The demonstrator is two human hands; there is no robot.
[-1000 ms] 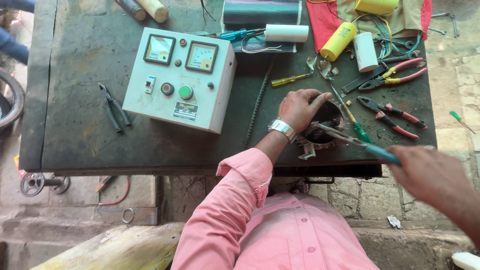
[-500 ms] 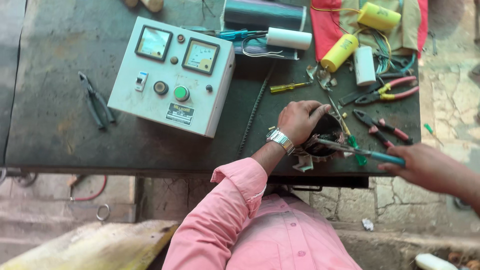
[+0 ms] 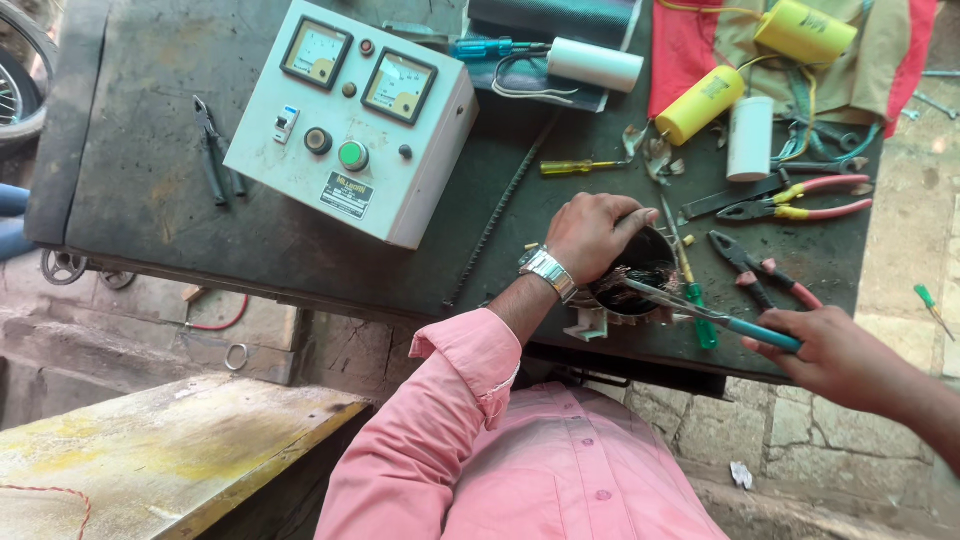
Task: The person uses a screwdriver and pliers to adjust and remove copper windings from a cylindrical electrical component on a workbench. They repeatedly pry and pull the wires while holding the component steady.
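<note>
Under left hand [image 3: 590, 235]: gripped motor stator [image 3: 640, 280], unmoved; right hand [image 3: 835, 350] still clasps teal-handled tool [image 3: 715, 318], tip now inside windings.

On the tabletop [image 3: 130, 180] stands one control box [image 3: 350, 125] bearing two dial meters [image 3: 315, 52] [image 3: 398, 87] and one green push button [image 3: 352, 155]. Two yellow cylindrical capacitors [image 3: 700, 104] [image 3: 805, 30] lie toward the far right corner, and two white cylinders [image 3: 594, 64] [image 3: 750, 138] lie near them. There are two red-handled pliers [image 3: 800, 198] [image 3: 765, 272], one dark pair of pliers [image 3: 215, 150] near the left edge, one yellow-handled screwdriver [image 3: 580, 166], one blue-handled screwdriver [image 3: 485, 47], one green-handled screwdriver [image 3: 693, 290] and one motor stator [image 3: 640, 285] at the near edge. Two hands [image 3: 590, 235] [image 3: 830, 350] are in view.
</note>
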